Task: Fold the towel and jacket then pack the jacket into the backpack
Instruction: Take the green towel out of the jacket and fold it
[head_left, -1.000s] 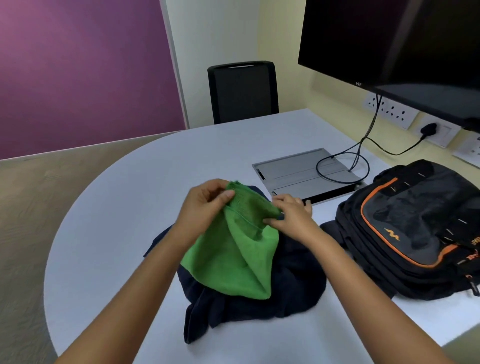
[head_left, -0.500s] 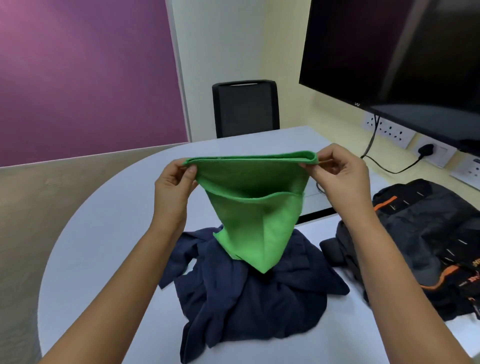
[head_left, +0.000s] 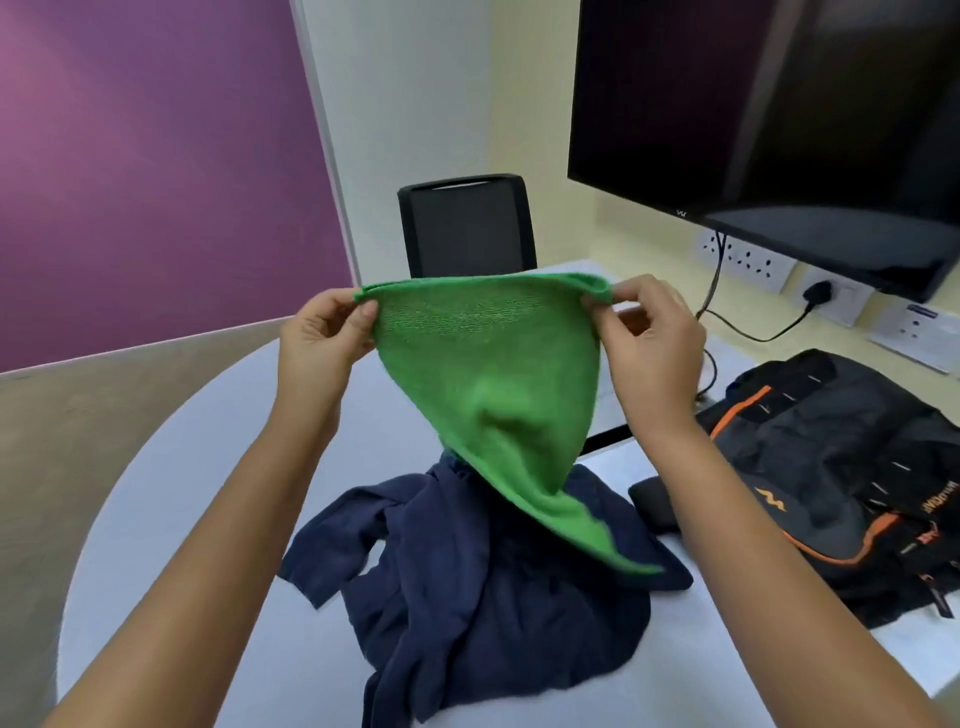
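A green towel (head_left: 493, 384) hangs in the air above the table, stretched along its top edge between both hands. My left hand (head_left: 324, 338) pinches its left corner and my right hand (head_left: 649, 338) pinches its right corner. The towel's lower end trails down to the right onto a crumpled navy jacket (head_left: 467, 582), which lies in a heap on the white table (head_left: 171, 499). A black backpack with orange trim (head_left: 831, 467) lies flat at the right, beside my right forearm.
A black chair (head_left: 467, 228) stands at the table's far side. A large dark monitor (head_left: 769, 119) hangs on the right wall above sockets and a cable (head_left: 753, 332). A purple wall fills the left.
Both hands lifted the towel off the jacket and drew its top edge out wide. The lower end has swung toward the right since half a second ago.
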